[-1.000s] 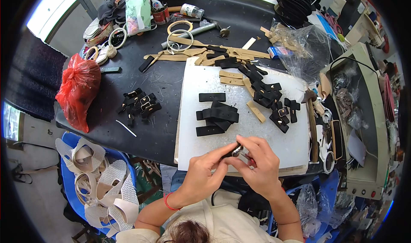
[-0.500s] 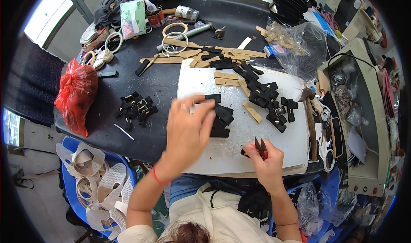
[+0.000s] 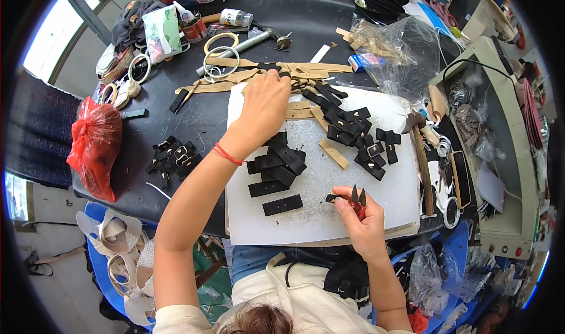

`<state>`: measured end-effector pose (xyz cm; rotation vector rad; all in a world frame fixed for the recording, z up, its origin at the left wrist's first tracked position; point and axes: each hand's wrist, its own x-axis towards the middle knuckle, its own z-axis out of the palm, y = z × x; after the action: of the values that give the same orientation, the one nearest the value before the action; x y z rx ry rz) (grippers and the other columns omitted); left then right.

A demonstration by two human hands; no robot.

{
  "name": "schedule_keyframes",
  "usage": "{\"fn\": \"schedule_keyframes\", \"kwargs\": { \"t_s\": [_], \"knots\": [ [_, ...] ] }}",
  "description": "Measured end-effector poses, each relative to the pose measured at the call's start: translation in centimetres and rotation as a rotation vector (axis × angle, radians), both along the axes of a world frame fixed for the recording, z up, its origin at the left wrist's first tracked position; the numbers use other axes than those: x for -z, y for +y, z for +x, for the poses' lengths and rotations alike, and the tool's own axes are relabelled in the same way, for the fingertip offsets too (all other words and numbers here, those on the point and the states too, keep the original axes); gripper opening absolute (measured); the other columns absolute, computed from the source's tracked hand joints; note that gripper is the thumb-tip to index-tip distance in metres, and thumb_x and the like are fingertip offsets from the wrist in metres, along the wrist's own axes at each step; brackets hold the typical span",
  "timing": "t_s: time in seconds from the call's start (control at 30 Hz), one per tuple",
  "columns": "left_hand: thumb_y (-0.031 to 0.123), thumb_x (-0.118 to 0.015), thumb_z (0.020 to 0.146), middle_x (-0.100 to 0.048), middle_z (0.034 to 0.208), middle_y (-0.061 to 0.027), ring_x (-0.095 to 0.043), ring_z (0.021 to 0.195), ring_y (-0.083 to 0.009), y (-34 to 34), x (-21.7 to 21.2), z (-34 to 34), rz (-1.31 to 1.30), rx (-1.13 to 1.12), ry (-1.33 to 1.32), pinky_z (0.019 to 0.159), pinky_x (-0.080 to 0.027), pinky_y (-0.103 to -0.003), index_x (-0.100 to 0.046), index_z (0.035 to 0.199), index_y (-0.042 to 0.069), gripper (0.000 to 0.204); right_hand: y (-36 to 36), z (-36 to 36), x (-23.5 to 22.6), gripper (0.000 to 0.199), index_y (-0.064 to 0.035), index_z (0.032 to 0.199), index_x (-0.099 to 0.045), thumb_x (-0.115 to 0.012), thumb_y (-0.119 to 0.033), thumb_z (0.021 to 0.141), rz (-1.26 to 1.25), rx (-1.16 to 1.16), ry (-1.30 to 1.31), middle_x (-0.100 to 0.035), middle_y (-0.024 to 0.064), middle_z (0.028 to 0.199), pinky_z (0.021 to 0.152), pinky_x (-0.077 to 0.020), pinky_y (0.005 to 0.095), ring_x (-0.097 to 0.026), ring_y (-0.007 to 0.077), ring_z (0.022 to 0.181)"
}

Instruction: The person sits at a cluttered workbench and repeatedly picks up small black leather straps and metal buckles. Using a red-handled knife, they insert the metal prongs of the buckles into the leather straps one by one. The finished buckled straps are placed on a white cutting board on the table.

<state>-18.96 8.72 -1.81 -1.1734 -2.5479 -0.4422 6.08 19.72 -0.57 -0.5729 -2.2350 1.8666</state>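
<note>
My left hand (image 3: 266, 105) reaches far forward over the white cutting board (image 3: 318, 222), its fingers down among the tan strips (image 3: 306, 72) and black strap pieces at the board's far edge; whether it grips one is hidden. My right hand (image 3: 360, 216) rests near the board's front edge, holding small red-handled snips (image 3: 358, 197) with the blades pointing up, and a small black piece at the thumb. A stack of black strap pieces (image 3: 276, 166) lies between my hands. More black pieces with buckles (image 3: 353, 131) lie to the right.
A red plastic bag (image 3: 94, 145) sits at the table's left edge, with a pile of small black buckled pieces (image 3: 172, 157) beside it. Tape rings (image 3: 220, 54), a hammer (image 3: 259, 38) and clear plastic bags (image 3: 400, 45) crowd the far side. A machine (image 3: 500, 157) stands at right.
My left hand left my right hand, crossed the black stack and stretched forward to the tan strips at the board's far edge. My right hand stayed near the front edge with the snips.
</note>
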Motion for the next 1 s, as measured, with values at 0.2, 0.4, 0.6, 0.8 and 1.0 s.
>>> {"fn": "schedule_keyframes", "kwargs": {
  "t_s": [0.2, 0.4, 0.6, 0.8, 1.0],
  "knots": [
    [-0.002, -0.052, 0.079, -0.059, 0.082, -0.0176, -0.059, 0.081, -0.0351, -0.3, -0.9, -0.8, -0.125, 0.058, -0.071, 0.071, -0.047, -0.043, -0.06, 0.089, -0.002, 0.013, -0.1, 0.3, 0.0, 0.018, -0.002, 0.103, -0.064, -0.06, -0.004, 0.086, 0.03, -0.047, 0.039, -0.055, -0.0011, 0.073, 0.052, -0.0327, 0.0195, -0.039, 0.0036, 0.058],
    [-0.001, -0.049, 0.081, -0.059, 0.082, -0.0152, -0.058, 0.077, -0.0346, -1.6, -2.2, 3.3, 0.247, 0.103, -0.103, 0.067, -0.047, -0.043, -0.063, 0.097, 0.004, 0.022, -0.1, 0.4, 0.4, 0.019, -0.0015, 0.103, -0.065, -0.06, -0.002, 0.084, 0.092, -0.037, 0.083, -0.057, 0.0012, 0.074, 0.052, -0.035, 0.0203, -0.042, 0.0052, 0.058],
    [-0.002, -0.055, 0.08, -0.064, 0.087, -0.0128, -0.062, 0.08, -0.0311, -2.1, -2.4, 6.8, 0.254, 0.264, -0.291, 0.071, -0.049, -0.036, -0.065, 0.096, 0.005, 0.02, -0.1, 0.2, 0.3, 0.017, -0.0009, 0.101, -0.065, -0.06, -0.001, 0.085, 0.146, -0.06, 0.105, -0.057, -0.0008, 0.078, 0.054, -0.0335, 0.018, -0.042, 0.0028, 0.061],
    [0.011, -0.058, 0.084, -0.066, 0.096, -0.0187, -0.065, 0.087, -0.0297, -2.2, -0.9, -5.6, 0.303, -0.05, -0.209, 0.078, -0.049, -0.036, -0.062, 0.109, 0.002, 0.027, -0.5, -0.2, -0.6, 0.017, -0.0004, 0.1, -0.065, -0.06, 0.001, 0.083, 0.167, -0.069, 0.096, -0.057, 0.0001, 0.076, 0.052, -0.0332, 0.0193, -0.041, 0.0036, 0.058],
    [0.022, -0.064, 0.081, -0.061, 0.111, -0.0191, -0.059, 0.102, -0.0317, -1.5, 0.0, -9.9, -0.044, 0.109, -0.671, 0.089, -0.044, -0.035, -0.053, 0.123, 0.004, 0.047, -0.4, -0.2, -0.3, 0.019, -0.0028, 0.099, -0.066, -0.062, 0.002, 0.081, 0.243, -0.086, 0.086, -0.063, 0.0066, 0.08, 0.052, -0.0403, 0.0216, -0.05, 0.0085, 0.058]
  ]
}}
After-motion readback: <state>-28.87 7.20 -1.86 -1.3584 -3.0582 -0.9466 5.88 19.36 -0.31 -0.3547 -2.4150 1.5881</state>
